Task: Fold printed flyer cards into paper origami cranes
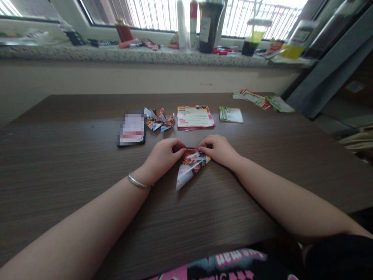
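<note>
My left hand (164, 155) and my right hand (219, 149) meet near the middle of the table, each pinching one end of the upper edge of a glossy printed paper (190, 167). The paper is folded to a point that aims toward me and to the left. Along its top edge, between my fingertips, runs a narrow reddish fold. A silver bangle (139, 181) circles my left wrist. Just beyond my hands lie several folded paper pieces (159, 119) in similar colours, and a stack of printed cards (195, 117).
A dark flat object with a blurred-out face (132, 128) lies left of the folded pieces. Green-and-white cards (231, 114) rest to the right, with more leaflets (253, 99) at the far right edge. Bottles and a dark cup (209, 27) crowd the stone windowsill (116, 54).
</note>
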{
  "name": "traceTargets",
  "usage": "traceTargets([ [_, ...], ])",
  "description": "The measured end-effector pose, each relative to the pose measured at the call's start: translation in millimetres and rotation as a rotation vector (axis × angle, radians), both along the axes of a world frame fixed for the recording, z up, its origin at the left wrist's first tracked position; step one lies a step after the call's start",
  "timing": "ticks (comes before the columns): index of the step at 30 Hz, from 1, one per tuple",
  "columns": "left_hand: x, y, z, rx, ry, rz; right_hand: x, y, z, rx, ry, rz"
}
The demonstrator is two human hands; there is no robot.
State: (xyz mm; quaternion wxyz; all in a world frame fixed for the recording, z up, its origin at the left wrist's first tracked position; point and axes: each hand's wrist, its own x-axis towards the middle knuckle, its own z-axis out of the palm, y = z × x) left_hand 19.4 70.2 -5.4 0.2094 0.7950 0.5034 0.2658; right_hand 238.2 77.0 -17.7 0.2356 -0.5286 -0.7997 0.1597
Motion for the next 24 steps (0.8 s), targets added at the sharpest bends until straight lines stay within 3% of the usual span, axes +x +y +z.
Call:
traceTargets([
  [13,1,2,0.8,0.101,0.131,-0.058,-3,-4,1.9,0.048,-0.013,0.003],
  [24,-2,1,-0.7,0.207,0.275,-0.056,-6,-26,17.2,0.263,-0.079,0.466],
])
